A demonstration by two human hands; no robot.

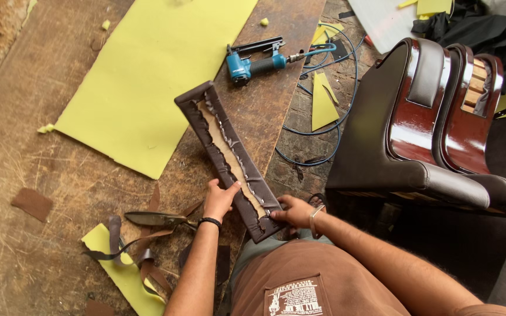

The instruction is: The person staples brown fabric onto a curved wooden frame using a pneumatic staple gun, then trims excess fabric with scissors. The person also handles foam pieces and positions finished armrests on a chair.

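Both hands, left (219,199) and right (293,212), grasp one brown upholstered panel (228,156) on the desk (42,169); one blue staple gun (257,61), two chairs (434,117) nearby.

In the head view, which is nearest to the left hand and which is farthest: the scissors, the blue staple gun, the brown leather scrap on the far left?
From the left hand:
1. Scissors, just beside it on the left, on the workbench.
2. Blue staple gun, up ahead, beyond the brown upholstered panel that the hand holds.
3. Brown leather scrap, far out at the left side.
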